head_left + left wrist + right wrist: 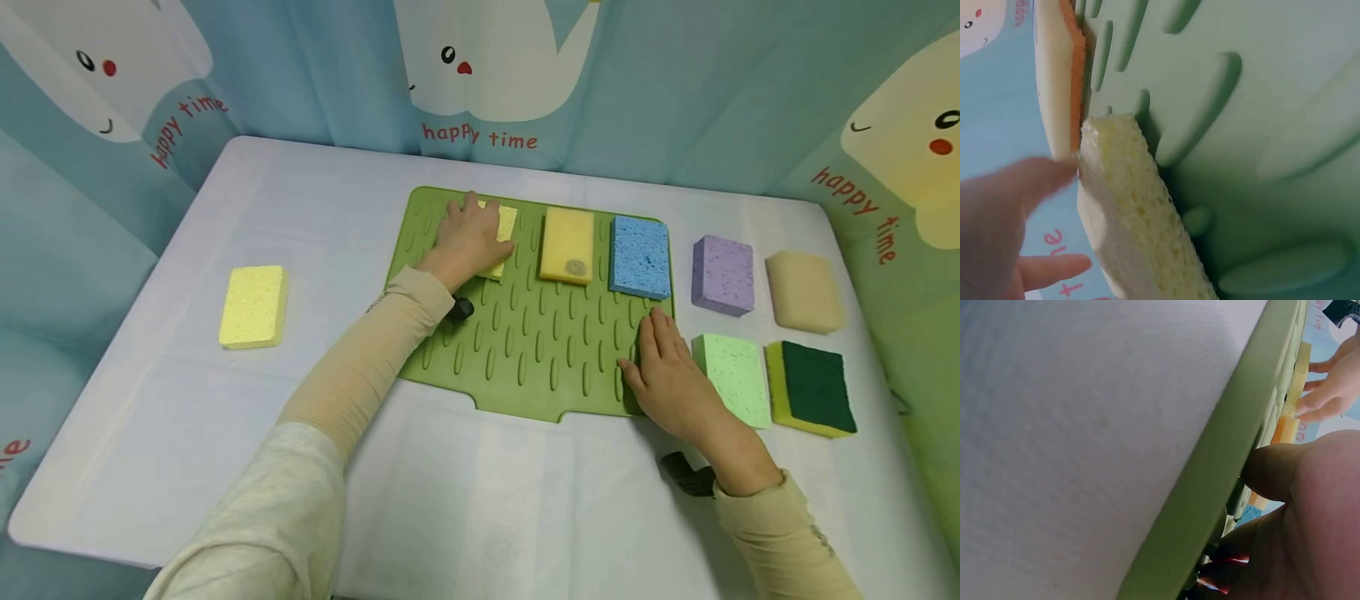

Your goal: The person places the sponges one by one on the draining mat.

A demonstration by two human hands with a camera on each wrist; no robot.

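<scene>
My left hand [467, 240] is over a pale yellow sponge [506, 225] lying on the green ridged mat [517, 333], near its back left. In the left wrist view the thumb tip is at a corner of that sponge [1141, 206], and another finger extends straight above its face. The hand hides part of the sponge in the head view. My right hand [671, 383] rests flat on the mat's right edge with straight fingers. A yellow sponge with a round mark [567, 242] and a blue sponge [640, 257] lie in a row on the mat.
Right of the mat lie a purple sponge [723, 275], a beige sponge [806, 292], a light green sponge [733, 379] and a green-and-yellow scouring sponge [813, 387]. Another yellow sponge [252, 307] lies on the white table [187, 400] at left. A patterned curtain [337, 75] surrounds the table.
</scene>
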